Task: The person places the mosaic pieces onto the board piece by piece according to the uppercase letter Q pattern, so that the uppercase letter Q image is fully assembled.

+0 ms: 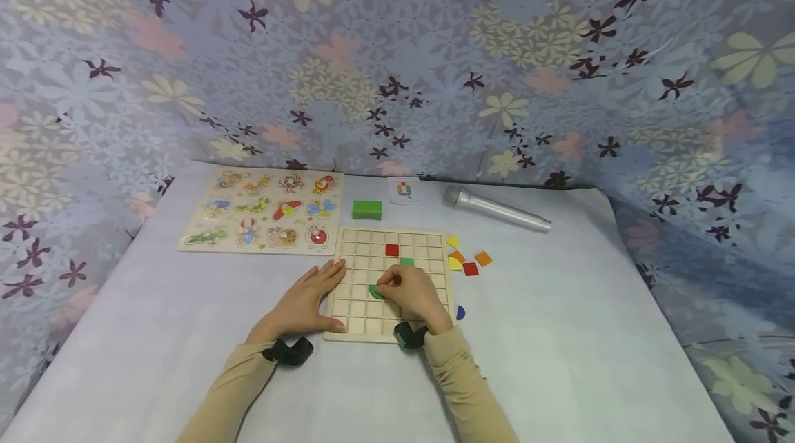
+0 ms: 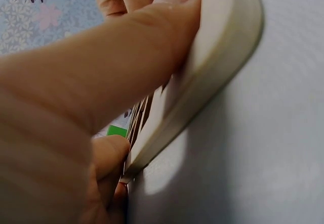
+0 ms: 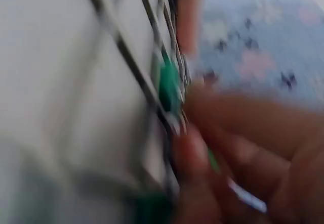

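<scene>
A wooden grid board [image 1: 359,310] lies flat on the table. My left hand [image 1: 304,303] rests along its left edge, fingers spread and the thumb [image 2: 136,57] on the near-left corner. Over the middle of the grid my right hand [image 1: 415,292] pinches a green rounded piece [image 1: 375,292] between thumb and index fingertips. That green piece [image 3: 169,85] appears blurred beside the fingertips in the right wrist view. A red square [image 1: 392,250] and a light green square [image 1: 406,261] sit in cells farther back.
Right of the board lie loose yellow, orange and red pieces [image 1: 470,269] and a blue half-circle [image 1: 460,312]. Behind are a green block [image 1: 367,210], a pattern card [image 1: 406,190] and a silver microphone [image 1: 499,210]. An insect puzzle board [image 1: 267,212] stands at the back left.
</scene>
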Demonstrator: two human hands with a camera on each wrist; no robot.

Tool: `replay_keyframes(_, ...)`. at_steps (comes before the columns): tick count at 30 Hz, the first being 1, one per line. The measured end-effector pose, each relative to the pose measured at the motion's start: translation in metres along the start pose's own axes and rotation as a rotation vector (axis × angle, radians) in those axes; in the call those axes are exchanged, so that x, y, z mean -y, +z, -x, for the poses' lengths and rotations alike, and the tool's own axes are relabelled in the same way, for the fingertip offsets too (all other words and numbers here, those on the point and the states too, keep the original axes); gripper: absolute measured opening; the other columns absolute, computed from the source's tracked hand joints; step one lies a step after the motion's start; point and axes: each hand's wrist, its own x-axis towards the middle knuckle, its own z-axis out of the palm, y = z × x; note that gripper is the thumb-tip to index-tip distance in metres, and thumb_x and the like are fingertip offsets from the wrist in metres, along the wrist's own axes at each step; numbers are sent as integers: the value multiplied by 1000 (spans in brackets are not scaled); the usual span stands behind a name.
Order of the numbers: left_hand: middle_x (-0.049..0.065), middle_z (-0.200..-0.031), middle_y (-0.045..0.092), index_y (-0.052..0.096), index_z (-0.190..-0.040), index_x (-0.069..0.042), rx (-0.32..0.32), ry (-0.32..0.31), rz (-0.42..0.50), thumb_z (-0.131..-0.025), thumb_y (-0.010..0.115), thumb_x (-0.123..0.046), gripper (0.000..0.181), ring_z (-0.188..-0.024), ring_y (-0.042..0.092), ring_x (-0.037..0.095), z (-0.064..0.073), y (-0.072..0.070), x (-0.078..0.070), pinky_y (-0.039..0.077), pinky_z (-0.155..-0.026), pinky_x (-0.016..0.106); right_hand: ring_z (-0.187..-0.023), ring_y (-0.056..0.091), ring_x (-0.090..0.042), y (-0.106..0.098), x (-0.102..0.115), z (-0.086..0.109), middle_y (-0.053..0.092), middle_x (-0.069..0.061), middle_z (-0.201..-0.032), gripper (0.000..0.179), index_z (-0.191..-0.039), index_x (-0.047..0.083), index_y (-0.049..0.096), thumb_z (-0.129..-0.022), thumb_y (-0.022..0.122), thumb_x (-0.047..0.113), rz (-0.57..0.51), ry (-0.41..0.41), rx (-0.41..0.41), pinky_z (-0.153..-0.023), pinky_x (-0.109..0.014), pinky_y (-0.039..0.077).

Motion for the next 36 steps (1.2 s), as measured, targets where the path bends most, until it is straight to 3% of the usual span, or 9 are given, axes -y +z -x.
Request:
replay_keyframes(4, 14, -160, 27, 32, -149, 1, 7, 6, -7, -68, 82, -50, 108, -149, 22, 33, 1, -1, 2, 17, -122, 52, -68, 56, -9, -30, -16, 0, 67, -10, -91, 27, -113, 1, 67, -94, 63, 20, -315, 55, 15, -62, -19, 49)
replay_keyframes(6, 14, -160, 27, 32, -149, 1, 7, 3, -10, -68, 82, -49, 108, -149, 22, 33, 1, -2, 2, 17, -122, 52, -71, 58, -10, -48, -28, 2, 66, -14, -100, 33, -122, -1, 62, -96, 60, 19, -426, 103, -63, -66, -20, 52)
replay_keyframes(8, 14, -159, 27, 33, -148, 2, 4, 2, -14, -67, 83, -48, 108, -149, 22, 33, 1, -1, 1, 17, -122, 52, -77, 61, -9, -65, -43, 7, 65, -17, -111, 36, -127, -1, 59, -97, 59, 20, -459, 158, -170, -70, -19, 53)
replay_keyframes(10, 14, -159, 27, 33, -148, 2, 5, 0, -16, -67, 83, -48, 108, -149, 22, 34, 1, -1, 1, 18, -122, 52, -80, 61, -9, -77, -58, 12, 65, -18, -117, 38, -129, 1, 58, -97, 60, 21, -448, 228, -261, -69, -17, 52)
replay_keyframes(14, 14, -159, 27, 33, -148, 2, 7, -3, -31, -67, 83, -49, 108, -148, 22, 34, 3, -3, 2, 18, -121, 53, -77, 59, -6, -82, -76, 14, 67, -14, -112, 36, -128, 4, 59, -96, 61, 21, -382, 340, -329, -62, -16, 47)
replay_keyframes(20, 15, -159, 28, 34, -148, 2, -14, 15, -19, -67, 82, -49, 107, -148, 23, 35, 3, -2, 3, 19, -121, 53, -71, 58, -6, -75, -73, 13, 70, -14, -98, 28, -115, 1, 66, -89, 67, 12, -234, 328, -413, -62, -16, 46)
replay_keyframes(26, 14, -159, 28, 34, -149, 1, -16, -4, -17, -66, 83, -49, 108, -148, 23, 34, 5, 1, 3, 18, -121, 53, -78, 58, -13, -69, -69, 10, 68, -8, -91, 28, -112, 4, 69, -85, 71, 10, -74, 213, -303, -68, -19, 44)
replay_keyframes(32, 13, -159, 28, 33, -149, 0, -9, 15, -12, -68, 82, -50, 107, -149, 23, 33, 0, 1, 0, 17, -122, 52, -82, 57, -15, -81, -75, 19, 68, -11, -97, 28, -115, 4, 67, -88, 68, 11, -82, 185, -233, -66, -21, 45)
replay_keyframes(36, 14, -159, 28, 33, -149, 1, 3, 4, -27, -67, 82, -50, 108, -148, 23, 34, 1, 0, 1, 18, -121, 53, -81, 55, -13, -90, -83, 27, 70, -12, -101, 35, -118, 2, 65, -84, 72, 7, -77, 169, -157, -65, -19, 45)
